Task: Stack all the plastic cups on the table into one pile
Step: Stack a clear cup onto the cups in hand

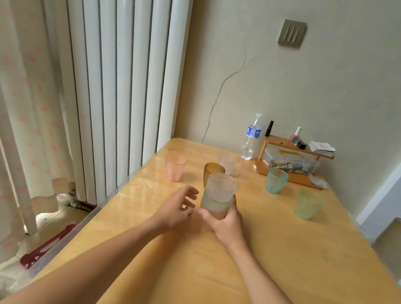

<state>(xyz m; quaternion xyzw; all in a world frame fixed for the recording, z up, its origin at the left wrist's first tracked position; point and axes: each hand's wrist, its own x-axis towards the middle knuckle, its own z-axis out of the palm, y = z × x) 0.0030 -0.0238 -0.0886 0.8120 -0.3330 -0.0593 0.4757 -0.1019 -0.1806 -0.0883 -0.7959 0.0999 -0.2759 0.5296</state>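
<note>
A wide yellow wooden table (280, 273) with a glossy top fills the lower view, pushed into a corner beside a tall white ribbed radiator (119, 67). At the far edge stands a small orange wooden shelf rack (289, 177), a clear plastic water bottle with a blue label (251, 137) just to its left. Both bare forearms reach in. The right hand (227, 223) wraps its fingers and thumb around the base of a short stack of frosted plastic cups (218, 195), a whitish cup nested in a pale green one, near the table's middle. The left hand (179, 209) hovers just beside the stack, fingers loosely spread, holding nothing. Loose cups stand apart: an amber cup (213, 172) right behind the stack, a pink cup (174, 167) to the left, a pale lilac cup (227, 163) further back, a teal cup (276, 181) by the rack, a light green cup (307, 205) at right.
</note>
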